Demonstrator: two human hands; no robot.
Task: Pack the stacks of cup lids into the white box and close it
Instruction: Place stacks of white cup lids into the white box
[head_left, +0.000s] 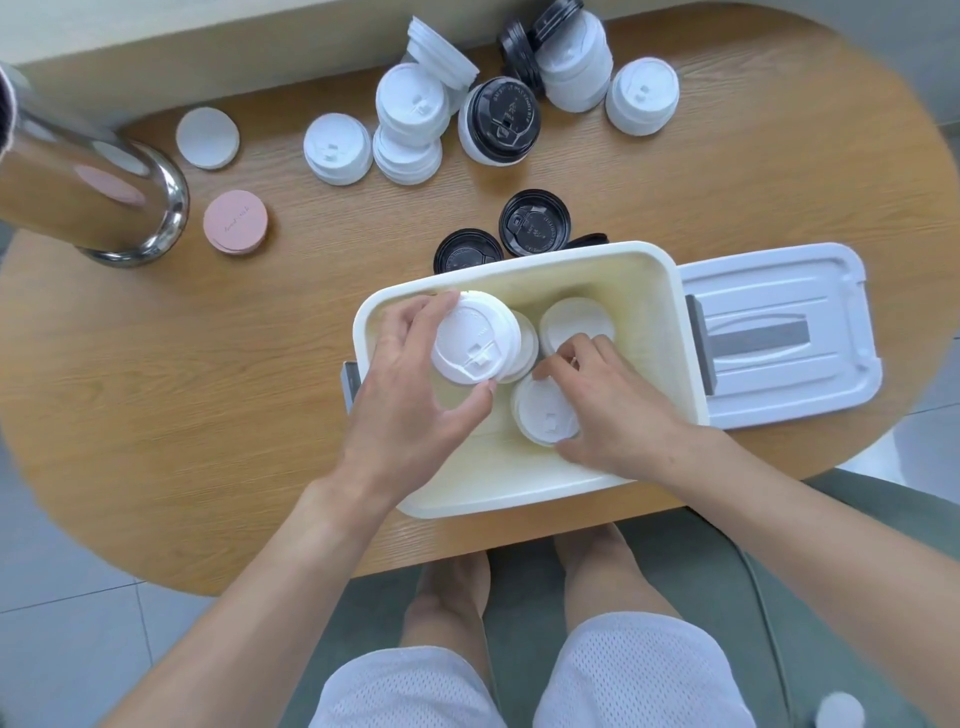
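White plastic lids, nested into a stack (475, 338), sit in my left hand (415, 384), fingers and thumb curled round the stack's rim, held above the box's 9 o'clock side. I judge the step in hand to be seating this stack beside those already packed. My right hand (608, 400) rests with bent fingers on the stack at 6 o'clock inside the white box (680, 332); another stack (574, 325) stands at 1 o'clock. To do it well I would lower the stack upright into the free corner, keeping the neighbour steadied so nothing topples. Outward, the box lid (779, 332) lies at 3 o'clock, touching the box. At 12 o'clock on the wooden surface (208, 364), more white stacks (337, 148) and black lids (534, 222) wait, so packing looks far from finished.
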